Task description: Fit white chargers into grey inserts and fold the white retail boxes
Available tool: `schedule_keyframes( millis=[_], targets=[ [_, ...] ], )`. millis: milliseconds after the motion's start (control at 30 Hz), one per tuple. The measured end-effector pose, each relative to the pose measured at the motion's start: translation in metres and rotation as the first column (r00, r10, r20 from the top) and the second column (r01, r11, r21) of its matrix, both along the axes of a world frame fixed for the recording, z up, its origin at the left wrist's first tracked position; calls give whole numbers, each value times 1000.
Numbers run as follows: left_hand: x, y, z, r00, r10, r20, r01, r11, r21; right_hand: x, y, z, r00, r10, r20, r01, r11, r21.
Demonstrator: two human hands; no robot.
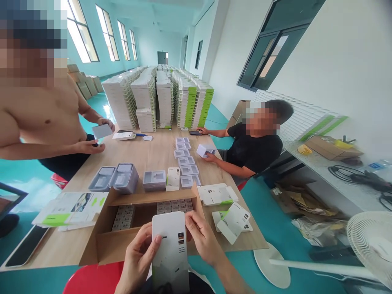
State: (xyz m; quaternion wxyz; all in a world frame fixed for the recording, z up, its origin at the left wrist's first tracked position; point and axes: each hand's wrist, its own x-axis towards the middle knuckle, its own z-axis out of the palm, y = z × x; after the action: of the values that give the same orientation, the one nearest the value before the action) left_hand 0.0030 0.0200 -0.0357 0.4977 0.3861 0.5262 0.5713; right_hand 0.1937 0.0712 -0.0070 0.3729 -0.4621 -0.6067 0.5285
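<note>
A white printed box (169, 255) with a black and orange label stands upright before me, above my lap. My left hand (141, 253) grips its left side, thumb flat on the front face. At its upper right edge, the fingers of my right hand (199, 232) are pinched together; some fingertips are hidden behind the box. Just beyond, an open brown carton (113, 245) holds several rows of small white blocks. White and green printed boxes (234, 222) lie loosely piled to the right of the carton.
Stacked plastic trays (124, 179) and a row of single trays (189, 169) stand on the wooden table (147, 155). Flat printed boxes (73, 208) and a dark phone-like slab (27, 247) lie left. Two people work alongside, each holding something white. A white fan (372, 245) stands right.
</note>
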Motion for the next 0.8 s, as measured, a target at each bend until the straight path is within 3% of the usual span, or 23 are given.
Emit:
schedule_keyframes(
  millis=[133, 267, 367, 467, 633, 800],
  targets=[
    [3, 1, 6, 1000, -17, 5, 17, 1000, 3, 2, -2, 4, 998, -6, -58, 7, 1000, 25],
    [8, 2, 10, 1000, -8, 5, 7, 1000, 21, 1, 0, 12, 997, -74, -17, 75, 996, 52],
    [13, 4, 14, 999, -2, -47, 3, 1000, 21, -4, -3, 14, 994, -92, -59, 87, 993, -82],
    [16, 5, 17, 992, 42, -115, -38, 999, 36, -10, -9, 11, 976, -196, -96, 179, 970, -163],
    [11, 7, 16, 997, 51, -61, -56, 996, -73, -9, -12, 13, 988, -155, -22, 155, 988, -20],
    [-7, 12, 18, 992, -121, -38, 117, 989, -93, -6, -9, 22, 992, -123, 27, 122, 991, 59]
  ],
)
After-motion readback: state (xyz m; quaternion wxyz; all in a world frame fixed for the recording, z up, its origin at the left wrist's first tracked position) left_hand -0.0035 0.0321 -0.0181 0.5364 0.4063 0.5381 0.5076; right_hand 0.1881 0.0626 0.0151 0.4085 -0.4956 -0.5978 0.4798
